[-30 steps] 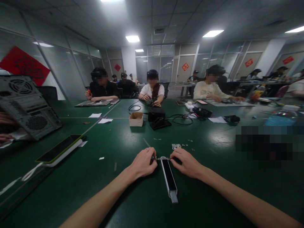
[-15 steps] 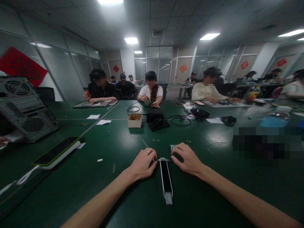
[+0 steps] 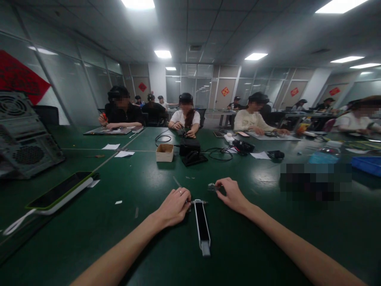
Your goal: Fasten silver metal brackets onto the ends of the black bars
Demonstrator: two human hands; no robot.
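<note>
A narrow device (image 3: 202,222) with a black face and white edges lies on the green table (image 3: 238,246); a grey block sticks out of its near end. Across its far end runs a thin metallic crosspiece (image 3: 203,202). My left hand (image 3: 175,206) is closed at the crosspiece's left end, and its curled fingers hide what they grip. Off to the right and apart from the device, my right hand (image 3: 231,194) pinches a small grey-silver piece (image 3: 212,186), whose kind I cannot make out.
Ahead stand a small cardboard box (image 3: 164,153) and a black box (image 3: 189,146) with cables beside it. A computer case (image 3: 32,139) and a green-edged black panel (image 3: 59,190) are on the left. A blue tray (image 3: 367,165) lies at the right. Several people sit across the table.
My right hand has drawn away from the device's crosspiece and now pinches the small piece, which lay by its fingers before. My left hand keeps its place at the device. The view has turned slightly right.
</note>
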